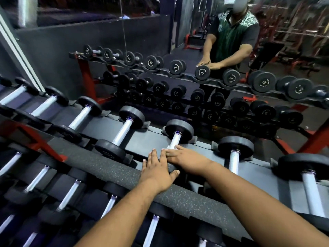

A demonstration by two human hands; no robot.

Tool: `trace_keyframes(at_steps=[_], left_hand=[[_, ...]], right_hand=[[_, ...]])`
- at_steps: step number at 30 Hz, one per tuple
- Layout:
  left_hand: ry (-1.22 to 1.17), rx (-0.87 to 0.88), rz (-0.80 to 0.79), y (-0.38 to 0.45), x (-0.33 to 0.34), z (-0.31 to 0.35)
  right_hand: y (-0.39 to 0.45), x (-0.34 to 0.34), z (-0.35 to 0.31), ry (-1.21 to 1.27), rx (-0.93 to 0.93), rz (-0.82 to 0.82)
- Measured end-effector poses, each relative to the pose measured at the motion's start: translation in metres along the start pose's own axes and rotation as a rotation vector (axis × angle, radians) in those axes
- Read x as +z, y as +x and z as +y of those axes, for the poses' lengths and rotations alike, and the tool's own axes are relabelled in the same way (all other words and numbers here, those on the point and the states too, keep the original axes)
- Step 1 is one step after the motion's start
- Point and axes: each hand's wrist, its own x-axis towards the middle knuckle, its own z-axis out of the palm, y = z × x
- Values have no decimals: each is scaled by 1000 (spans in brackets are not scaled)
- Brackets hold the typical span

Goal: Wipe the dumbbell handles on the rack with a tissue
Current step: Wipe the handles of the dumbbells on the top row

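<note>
A black dumbbell point(179, 130) with a silver handle point(175, 140) lies on the top tier of the rack point(153, 139), near the middle of the head view. My right hand point(185, 158) wraps the near part of that handle, and a white tissue point(170, 147) shows at its fingertips against the metal. My left hand point(156, 168) lies flat, fingers straight, on the dumbbell's near black head, which it mostly hides. The thumb of that hand touches my right hand.
More dumbbells lie in a row to both sides, such as one on the left point(122, 130) and one on the right point(235, 154). A lower tier point(71, 191) holds several more. A speckled padded rail point(114, 168) runs across. A wall mirror point(178, 59) behind reflects the rack and me.
</note>
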Motion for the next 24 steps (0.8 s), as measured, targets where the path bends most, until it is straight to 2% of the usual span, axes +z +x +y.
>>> trace_keyframes(at_steps=[2, 6, 8, 12, 13, 15, 17, 20, 22, 24], left_hand=[[6, -2, 2, 1, 0, 0], [15, -1, -3, -1, -2, 1], [7, -5, -5, -1, -3, 1], [0, -9, 1, 1, 0, 0], [5, -9, 1, 1, 0, 1], [20, -9, 0, -1, -1, 3], [21, -11, 4, -2, -3, 3], [12, -7, 4, -2, -2, 2], [10, -6, 13, -2, -2, 1], [4, -8, 17, -3, -2, 2]], right_hand=[[-14, 8, 8, -4, 29, 40], [-11, 13, 10, 46, 375, 71], [-7, 13, -2, 118, 364, 85], [-21, 16, -16, 89, 193, 46], [-22, 14, -11, 69, 199, 65], [-17, 17, 0, 72, 328, 113], [-7, 17, 1, 236, 489, 221], [3, 20, -19, 648, 633, 380], [-4, 26, -30, 706, 663, 449], [-17, 30, -36, 720, 631, 422]])
